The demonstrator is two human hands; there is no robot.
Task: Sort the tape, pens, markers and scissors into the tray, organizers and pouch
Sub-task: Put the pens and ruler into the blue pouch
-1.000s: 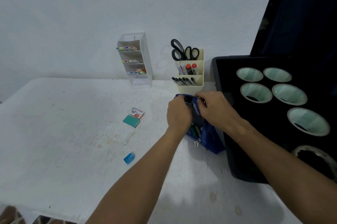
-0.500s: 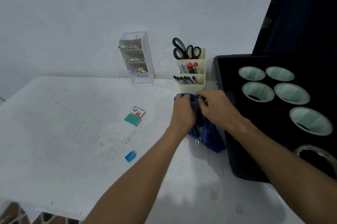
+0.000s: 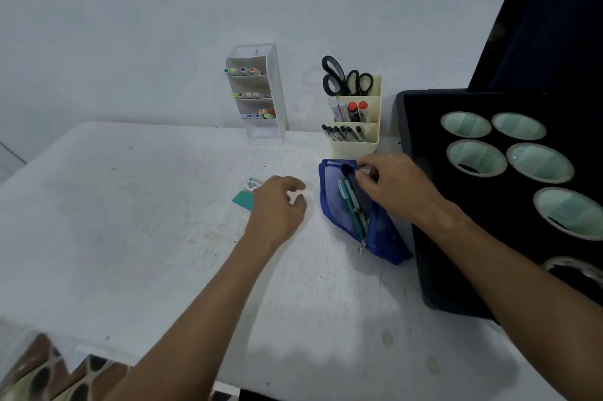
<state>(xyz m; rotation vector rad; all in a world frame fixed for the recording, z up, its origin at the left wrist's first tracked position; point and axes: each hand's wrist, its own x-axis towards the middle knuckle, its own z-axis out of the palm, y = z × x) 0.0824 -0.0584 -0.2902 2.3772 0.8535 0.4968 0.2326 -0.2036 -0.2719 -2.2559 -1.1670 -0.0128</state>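
While the right hand curls its fingers over the open mouth of the blue mesh pouch, pinching its far rim beside a dark pen top, the left hand hovers just left of the pouch with fingers loosely curled and holding nothing. Slim teal and dark pens show through the pouch's soft, see-through fabric, and a small metal zipper pull hangs at its near end. Just behind the pouch stands a cream plastic organizer, stepped in tiers: black-handled scissors at the back, red-capped markers in the middle, black pens in front. Left of that organizer, against the wall, a tall white organizer holds rows of markers with coloured ends. Right of the pouch lies a black tray with round rolls of tape, their hollow cores pale green. Left of the pouch, partly behind the left hand, two small flat boxes rest on the rough white table.
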